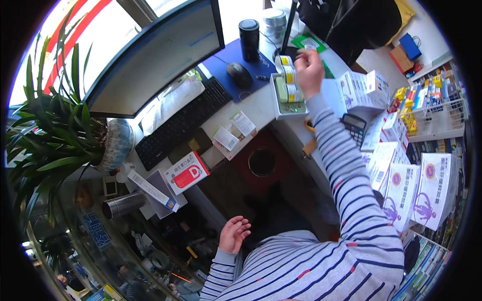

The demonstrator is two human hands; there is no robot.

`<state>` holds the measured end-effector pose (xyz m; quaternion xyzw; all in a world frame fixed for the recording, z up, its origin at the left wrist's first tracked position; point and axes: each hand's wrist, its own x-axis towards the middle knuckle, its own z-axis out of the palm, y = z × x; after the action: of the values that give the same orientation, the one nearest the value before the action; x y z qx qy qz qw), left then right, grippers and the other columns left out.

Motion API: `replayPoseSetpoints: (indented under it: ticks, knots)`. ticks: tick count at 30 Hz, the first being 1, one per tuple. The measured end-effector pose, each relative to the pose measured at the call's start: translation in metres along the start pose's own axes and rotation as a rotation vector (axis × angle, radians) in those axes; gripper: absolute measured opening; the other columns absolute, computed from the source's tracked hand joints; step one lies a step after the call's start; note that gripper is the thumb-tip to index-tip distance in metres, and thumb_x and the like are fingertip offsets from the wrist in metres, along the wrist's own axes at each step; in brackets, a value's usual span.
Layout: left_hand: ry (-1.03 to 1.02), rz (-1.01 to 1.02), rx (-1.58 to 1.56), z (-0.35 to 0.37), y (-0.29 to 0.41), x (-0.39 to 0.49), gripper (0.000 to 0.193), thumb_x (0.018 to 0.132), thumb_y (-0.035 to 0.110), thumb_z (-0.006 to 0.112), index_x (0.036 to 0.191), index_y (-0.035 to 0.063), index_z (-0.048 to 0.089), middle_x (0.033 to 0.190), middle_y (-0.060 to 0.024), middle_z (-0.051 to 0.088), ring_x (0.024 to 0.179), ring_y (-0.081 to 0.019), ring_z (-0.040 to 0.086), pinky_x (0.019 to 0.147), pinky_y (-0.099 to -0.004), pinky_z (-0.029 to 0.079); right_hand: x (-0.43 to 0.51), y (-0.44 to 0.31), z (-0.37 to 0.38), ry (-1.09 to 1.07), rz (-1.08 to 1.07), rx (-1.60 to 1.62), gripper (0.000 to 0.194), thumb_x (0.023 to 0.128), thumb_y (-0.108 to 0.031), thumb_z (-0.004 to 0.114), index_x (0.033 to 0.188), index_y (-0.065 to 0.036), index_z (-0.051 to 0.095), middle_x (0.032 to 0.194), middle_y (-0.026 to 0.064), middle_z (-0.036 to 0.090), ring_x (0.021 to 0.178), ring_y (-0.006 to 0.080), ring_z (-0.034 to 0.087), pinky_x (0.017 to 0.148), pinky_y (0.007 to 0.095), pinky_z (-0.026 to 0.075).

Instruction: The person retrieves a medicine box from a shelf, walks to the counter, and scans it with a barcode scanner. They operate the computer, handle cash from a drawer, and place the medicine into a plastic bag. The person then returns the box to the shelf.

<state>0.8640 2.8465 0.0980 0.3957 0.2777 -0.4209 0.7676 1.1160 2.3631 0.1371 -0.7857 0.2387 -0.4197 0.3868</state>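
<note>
My right hand (pixel 310 71) reaches over the desk on an outstretched arm, fingers curled. Right beside it are white-and-yellow labelled rolls or small round packs (pixel 289 74); whether the fingers touch or hold one is hidden. These sit on a green device (pixel 282 92) with a small lit green spot, inside a white open box (pixel 276 109). Behind the fingers lies a green card or packet (pixel 307 42). My left hand (pixel 234 235) hovers before my body, with loosely bent fingers and nothing in it.
A monitor (pixel 158 56), keyboard (pixel 184 124), mouse (pixel 239 74) and black tumbler (pixel 249 39) occupy the desk. Medicine boxes (pixel 187 173) line its left front edge. To the right are a calculator (pixel 354 129) and stacked white cartons (pixel 401 195). A potted plant (pixel 113 143) stands far left.
</note>
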Motion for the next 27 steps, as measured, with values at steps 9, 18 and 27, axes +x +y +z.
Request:
replayPoseSetpoints:
  ticks: [9, 18, 27]
  knots:
    - [0.082, -0.047, -0.096, -0.028, -0.026, 0.018, 0.025, 0.098, 0.009, 0.056, 0.122, 0.0023, 0.056, 0.113, -0.0131, 0.066, 0.101, -0.0244, 0.066, 0.084, -0.0365, 0.056, -0.056, -0.022, 0.157, -0.389, -0.256, -0.376, 0.049, 0.081, -0.031, 0.072, 0.126, -0.013, 0.062, 0.133, 0.0146, 0.054, 0.123, 0.033, 0.05, 0.105, 0.0414, 0.043]
    - [0.137, -0.138, -0.123, -0.059, -0.065, 0.016, 0.024, 0.098, 0.008, 0.054, 0.122, 0.0021, 0.056, 0.113, -0.0132, 0.066, 0.102, -0.0238, 0.065, 0.085, -0.0356, 0.055, -0.07, 0.003, 0.18, -0.274, -0.406, -0.47, 0.047, 0.085, -0.03, 0.065, 0.131, -0.023, 0.06, 0.134, 0.0092, 0.056, 0.122, 0.0289, 0.054, 0.106, 0.0407, 0.042]
    - [0.137, -0.126, -0.154, -0.06, -0.063, 0.017, 0.023, 0.097, 0.008, 0.055, 0.119, 0.0022, 0.057, 0.11, -0.0134, 0.067, 0.1, -0.0248, 0.066, 0.083, -0.0367, 0.056, -0.072, 0.003, 0.178, -0.255, -0.385, -0.501, 0.045, 0.086, -0.029, 0.065, 0.13, -0.025, 0.063, 0.133, 0.0089, 0.057, 0.119, 0.0276, 0.056, 0.105, 0.0391, 0.044]
